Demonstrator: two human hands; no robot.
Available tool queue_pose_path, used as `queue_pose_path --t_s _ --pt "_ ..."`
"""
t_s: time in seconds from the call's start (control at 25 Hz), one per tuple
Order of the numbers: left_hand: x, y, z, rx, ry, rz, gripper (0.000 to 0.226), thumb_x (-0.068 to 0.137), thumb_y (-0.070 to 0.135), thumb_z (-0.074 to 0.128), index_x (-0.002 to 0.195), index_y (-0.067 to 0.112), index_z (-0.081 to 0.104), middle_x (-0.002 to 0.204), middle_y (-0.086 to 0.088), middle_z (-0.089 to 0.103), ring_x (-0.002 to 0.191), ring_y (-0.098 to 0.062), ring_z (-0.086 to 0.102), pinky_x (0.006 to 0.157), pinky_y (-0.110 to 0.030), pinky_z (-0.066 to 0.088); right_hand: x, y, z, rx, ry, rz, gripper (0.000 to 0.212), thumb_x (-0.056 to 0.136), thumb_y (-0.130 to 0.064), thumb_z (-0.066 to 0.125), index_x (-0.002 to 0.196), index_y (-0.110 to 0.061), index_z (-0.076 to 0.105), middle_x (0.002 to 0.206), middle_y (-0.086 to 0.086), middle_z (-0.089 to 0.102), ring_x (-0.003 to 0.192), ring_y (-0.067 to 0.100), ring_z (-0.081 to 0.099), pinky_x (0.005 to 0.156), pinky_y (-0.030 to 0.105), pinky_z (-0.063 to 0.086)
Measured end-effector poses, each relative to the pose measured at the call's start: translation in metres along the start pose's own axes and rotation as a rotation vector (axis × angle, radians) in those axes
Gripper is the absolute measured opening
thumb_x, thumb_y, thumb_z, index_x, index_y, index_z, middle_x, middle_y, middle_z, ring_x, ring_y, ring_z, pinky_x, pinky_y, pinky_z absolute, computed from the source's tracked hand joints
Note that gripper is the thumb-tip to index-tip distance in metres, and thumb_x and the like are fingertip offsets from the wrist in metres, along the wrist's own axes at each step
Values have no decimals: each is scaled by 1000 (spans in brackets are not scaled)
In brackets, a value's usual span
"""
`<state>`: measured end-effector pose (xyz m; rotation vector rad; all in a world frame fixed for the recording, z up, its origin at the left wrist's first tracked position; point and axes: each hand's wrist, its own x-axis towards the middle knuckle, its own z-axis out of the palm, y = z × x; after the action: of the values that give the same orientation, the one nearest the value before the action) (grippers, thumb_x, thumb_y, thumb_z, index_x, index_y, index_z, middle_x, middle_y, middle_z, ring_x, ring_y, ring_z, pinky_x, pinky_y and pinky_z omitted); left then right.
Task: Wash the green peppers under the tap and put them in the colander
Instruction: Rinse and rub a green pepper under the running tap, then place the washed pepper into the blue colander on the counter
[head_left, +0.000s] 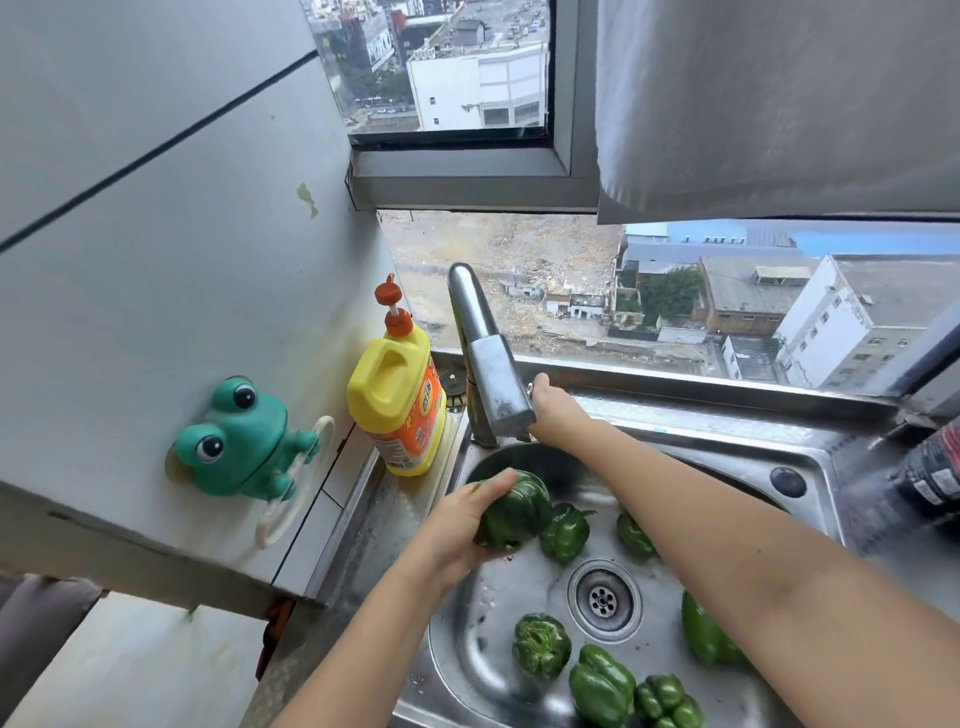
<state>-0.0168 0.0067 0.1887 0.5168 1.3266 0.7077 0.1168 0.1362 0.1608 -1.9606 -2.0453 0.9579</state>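
My left hand (462, 525) grips a dark green pepper (514, 512) and holds it below the spout of the steel tap (488, 364), over the steel sink (519, 675). My right hand (550, 408) reaches behind the tap's spout, its fingers hidden by the tap. No water shows at the spout. Several more green peppers lie loose in the sink: two by the back wall (565, 532) (635, 535) and others near the front (541, 644) (602, 683) (670, 701) (709, 636). No colander is in view.
A yellow detergent bottle (397, 410) with an orange pump stands on the ledge left of the tap. A green frog holder (239, 441) sticks to the left wall. The drain (603, 600) sits mid-sink. A dark bottle (930, 478) lies at the right edge. A window runs behind the sink.
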Motion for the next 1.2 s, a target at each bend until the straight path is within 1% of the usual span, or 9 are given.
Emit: queue_pose_path --t_s 0.16,0.44,0.6,0.76,0.84,0.88,0.96,1.12,1.2 --pt "-3 -6 10 -102 8 -125 33 90 41 58 99 9 64 102 -22 67 92 -37 63 51 -32 57 -38 14 -17 -35 -74 35 52 96 -29 49 133 4 34 132 24 52 120 36 51 92 38 43" --pt "-6 -10 22 -6 -124 -216 26 92 20 56 106 0 65 100 -26 67 75 -34 67 39 -26 53 -165 22 -33 291 -135 -118 44 89 -54 52 126 -32 54 124 -3 61 111 16 57 98 31 46" --pt "-18 -8 34 312 -233 -192 23 94 20 50 98 3 65 73 -17 71 53 -24 68 41 -26 54 -225 21 -20 229 -46 -81 86 70 -40 79 137 -51 27 135 -11 50 119 8 48 102 24 40" --pt "-27 -16 57 697 -291 -77 38 95 39 51 92 4 66 80 -18 71 64 -29 70 52 -29 56 -268 27 -1 96 219 65 84 64 -35 83 131 -45 33 117 -3 57 105 16 56 91 31 49" --pt "-23 -27 68 1024 -367 170 22 90 30 60 84 9 64 78 -10 68 63 -21 66 57 -24 53 -294 37 10 -149 323 177 81 70 -31 79 135 -39 32 114 4 54 102 23 57 86 36 51" --pt "-22 -32 72 1193 -374 337 7 86 20 64 84 13 63 82 -7 67 67 -20 64 61 -24 50 -306 44 15 -240 350 214 79 74 -26 76 137 -37 31 114 6 52 102 25 57 84 37 51" --pt "-28 -46 80 1408 -331 590 21 80 2 61 94 17 63 99 -6 68 81 -19 60 67 -23 43 -336 54 24 -269 377 291 77 77 -21 73 140 -35 30 115 7 50 102 26 57 84 36 50" --pt "-47 -75 95 1577 -588 610 73 78 4 64 144 18 35 134 -7 53 99 -14 56 67 -13 43 -387 69 33 -158 443 429 77 76 -22 72 139 -34 30 120 3 49 98 26 59 75 28 44" --pt "-59 -92 107 1708 -685 609 79 84 22 67 150 28 23 152 -9 31 123 -23 50 95 -30 46 -409 76 36 -72 499 487 77 73 -26 74 135 -34 29 122 1 49 99 25 60 73 26 42"
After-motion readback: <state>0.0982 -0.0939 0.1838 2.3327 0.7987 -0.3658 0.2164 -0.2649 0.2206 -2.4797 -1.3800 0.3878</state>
